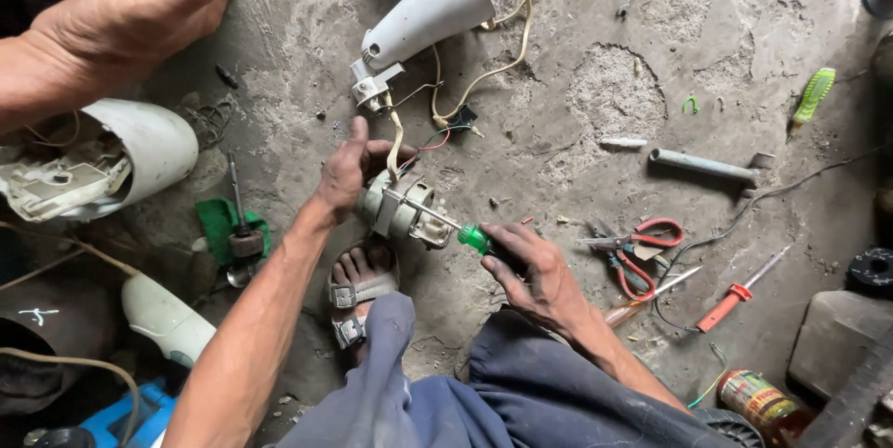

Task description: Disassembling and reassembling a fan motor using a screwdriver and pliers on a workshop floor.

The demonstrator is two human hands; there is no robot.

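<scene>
Gripping motor [402, 207] (left hand [349, 173]), right hand [530, 271] screwdriver [476, 240]

Screwdriver [476, 240] handle hidden — inside right hand [535, 276].

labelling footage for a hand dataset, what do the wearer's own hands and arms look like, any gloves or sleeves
Both are bare: no gloves, sleeves, watch or rings show on the left hand or the right hand. The forearms are lean and uncovered right up to the frame edge, and the fingers look smudged with grime. A third bare hand at the top left belongs to another person.
</scene>
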